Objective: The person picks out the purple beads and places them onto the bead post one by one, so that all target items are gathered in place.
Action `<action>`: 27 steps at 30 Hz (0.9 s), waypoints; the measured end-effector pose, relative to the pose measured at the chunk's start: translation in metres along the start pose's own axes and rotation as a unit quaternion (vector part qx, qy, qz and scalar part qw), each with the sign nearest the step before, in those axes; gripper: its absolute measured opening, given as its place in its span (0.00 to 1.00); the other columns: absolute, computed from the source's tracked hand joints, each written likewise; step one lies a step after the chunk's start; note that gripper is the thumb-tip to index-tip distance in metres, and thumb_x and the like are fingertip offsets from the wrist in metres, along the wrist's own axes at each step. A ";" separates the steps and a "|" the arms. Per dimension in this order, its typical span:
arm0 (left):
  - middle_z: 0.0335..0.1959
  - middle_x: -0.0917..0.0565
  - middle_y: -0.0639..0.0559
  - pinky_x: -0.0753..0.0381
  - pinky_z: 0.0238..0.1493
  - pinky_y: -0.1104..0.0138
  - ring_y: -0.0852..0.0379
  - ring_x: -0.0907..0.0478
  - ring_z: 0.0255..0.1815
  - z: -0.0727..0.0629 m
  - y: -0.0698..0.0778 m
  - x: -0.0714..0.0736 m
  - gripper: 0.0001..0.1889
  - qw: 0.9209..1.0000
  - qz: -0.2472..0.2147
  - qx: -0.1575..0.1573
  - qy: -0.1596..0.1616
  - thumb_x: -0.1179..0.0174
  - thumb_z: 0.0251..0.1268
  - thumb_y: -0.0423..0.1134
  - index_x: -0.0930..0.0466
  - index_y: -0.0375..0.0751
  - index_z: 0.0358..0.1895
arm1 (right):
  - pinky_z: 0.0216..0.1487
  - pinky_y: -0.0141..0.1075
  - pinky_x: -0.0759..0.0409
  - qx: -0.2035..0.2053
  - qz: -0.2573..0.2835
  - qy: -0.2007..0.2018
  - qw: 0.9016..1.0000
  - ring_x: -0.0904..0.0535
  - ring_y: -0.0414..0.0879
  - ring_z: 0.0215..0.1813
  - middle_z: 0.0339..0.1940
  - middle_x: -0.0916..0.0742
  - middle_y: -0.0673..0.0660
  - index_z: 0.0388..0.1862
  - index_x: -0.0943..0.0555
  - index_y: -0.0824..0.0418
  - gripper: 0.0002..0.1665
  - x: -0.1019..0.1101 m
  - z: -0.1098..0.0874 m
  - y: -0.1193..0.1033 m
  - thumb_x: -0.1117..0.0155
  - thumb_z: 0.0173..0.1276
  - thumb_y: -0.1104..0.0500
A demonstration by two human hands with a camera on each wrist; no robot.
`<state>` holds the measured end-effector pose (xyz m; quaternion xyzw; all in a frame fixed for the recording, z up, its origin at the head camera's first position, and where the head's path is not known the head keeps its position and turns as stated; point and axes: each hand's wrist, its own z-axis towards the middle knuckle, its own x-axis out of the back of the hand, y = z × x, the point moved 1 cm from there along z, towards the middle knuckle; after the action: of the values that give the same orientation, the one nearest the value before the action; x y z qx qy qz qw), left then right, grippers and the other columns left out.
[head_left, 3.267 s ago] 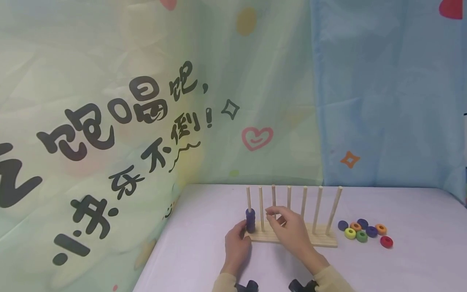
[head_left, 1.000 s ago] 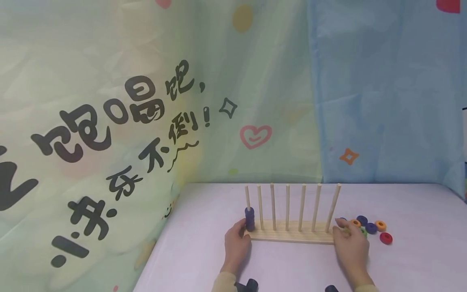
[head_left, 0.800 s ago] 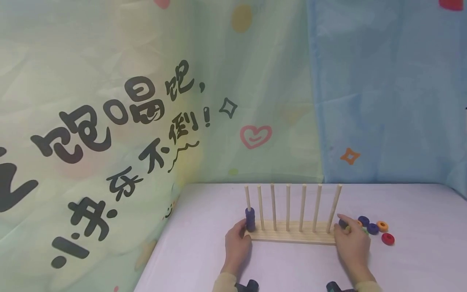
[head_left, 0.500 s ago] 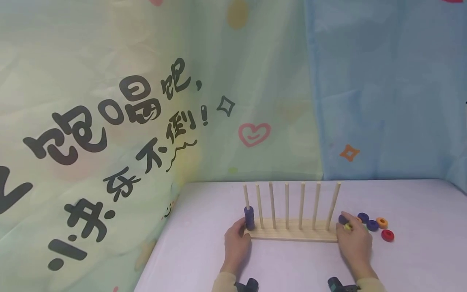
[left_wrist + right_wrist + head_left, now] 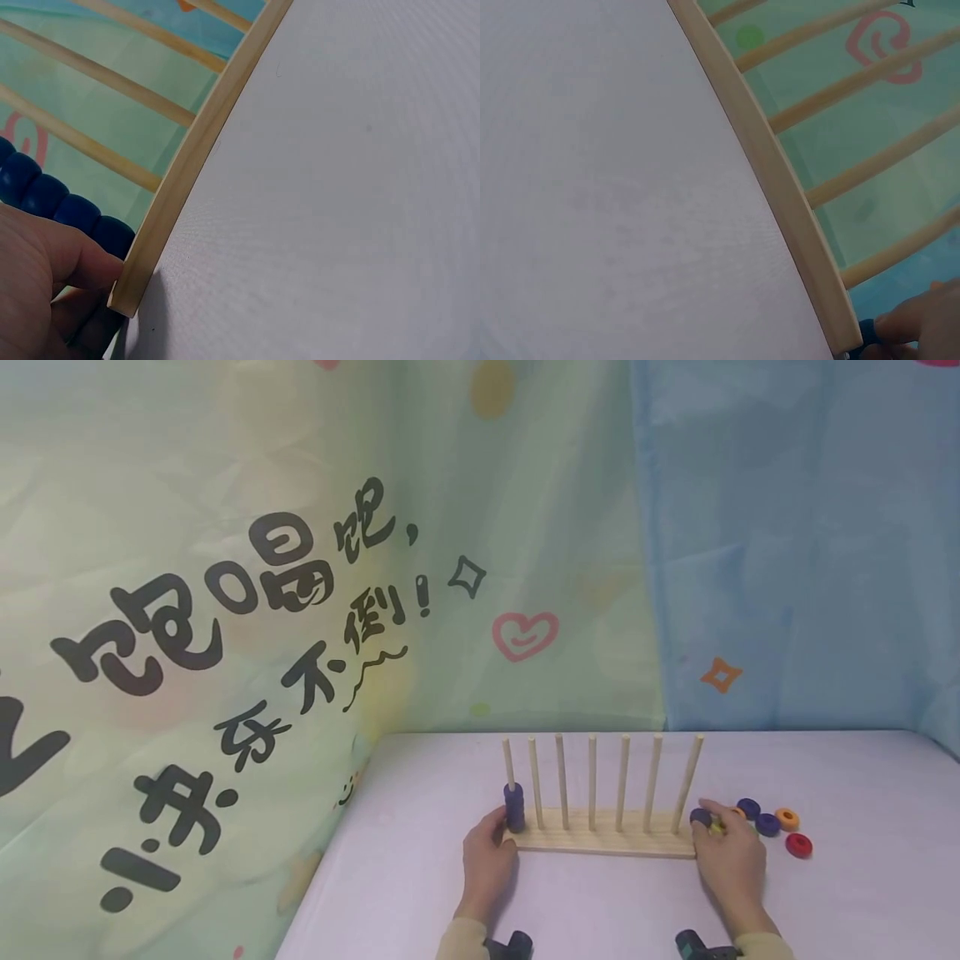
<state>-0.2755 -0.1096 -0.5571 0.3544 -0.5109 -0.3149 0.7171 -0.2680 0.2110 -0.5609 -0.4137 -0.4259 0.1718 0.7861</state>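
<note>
A wooden peg stand (image 5: 600,843) with several upright pegs lies across the table. Its leftmost peg carries a stack of dark blue ring beads (image 5: 514,808); the other pegs are bare. My left hand (image 5: 489,853) grips the stand's left end, thumb at the front corner, close beside the stack (image 5: 56,196). Beyond the stand's right end, my right hand (image 5: 731,858) pinches a blue ring bead (image 5: 701,817) between thumb and fingers. In the right wrist view that bead (image 5: 868,330) shows right at the base's corner.
Loose ring beads lie right of my right hand: blue (image 5: 767,824), orange (image 5: 787,818) and red (image 5: 798,845). A yellow bead (image 5: 717,828) is partly hidden by the hand. A printed curtain (image 5: 525,568) hangs behind the white table (image 5: 390,860).
My right hand has gone from above the pegs to the loose beads at the right and taken hold of a blue bead, which has shifted slightly left. My left hand stays on the stand.
</note>
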 end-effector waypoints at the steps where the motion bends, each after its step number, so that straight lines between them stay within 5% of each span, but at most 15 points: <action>1: 0.55 0.17 0.46 0.29 0.67 0.51 0.45 0.24 0.62 0.000 0.000 0.000 0.29 1.000 -0.001 0.001 0.000 0.44 0.45 0.23 0.20 0.41 0.57 | 0.46 0.54 0.28 -0.003 -0.001 -0.004 1.000 0.23 0.63 0.46 0.50 0.17 0.71 0.56 0.20 0.66 0.22 0.000 0.000 0.000 0.39 0.61 0.66; 10: 0.55 0.16 0.46 0.28 0.66 0.49 0.44 0.23 0.61 -0.001 0.003 0.001 0.28 1.000 -0.001 -0.009 0.003 0.44 0.45 0.23 0.19 0.40 0.56 | 0.33 0.39 0.38 0.016 -0.011 -0.002 1.000 0.27 0.53 0.33 0.34 0.17 0.64 0.50 0.17 0.65 0.18 0.001 -0.003 -0.002 0.35 0.59 0.66; 22: 0.54 0.16 0.45 0.28 0.66 0.49 0.43 0.23 0.61 -0.002 0.003 0.003 0.29 1.000 -0.004 -0.014 0.008 0.43 0.44 0.22 0.19 0.41 0.56 | 0.37 0.44 0.34 0.047 -0.036 -0.013 0.998 0.25 0.54 0.35 0.43 0.17 0.66 0.49 0.18 0.66 0.18 0.001 -0.009 -0.005 0.35 0.57 0.68; 27: 0.54 0.16 0.45 0.28 0.65 0.49 0.44 0.23 0.61 -0.001 0.003 0.002 0.28 1.000 -0.004 -0.020 0.011 0.43 0.44 0.22 0.19 0.40 0.55 | 0.36 0.44 0.34 0.049 -0.031 -0.014 0.998 0.26 0.53 0.32 0.39 0.17 0.65 0.49 0.19 0.67 0.19 0.004 -0.013 -0.007 0.36 0.56 0.69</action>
<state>-0.2732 -0.1094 -0.5533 0.3453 -0.4956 -0.3237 0.7282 -0.2560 0.2031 -0.5569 -0.3589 -0.4406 0.1739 0.8042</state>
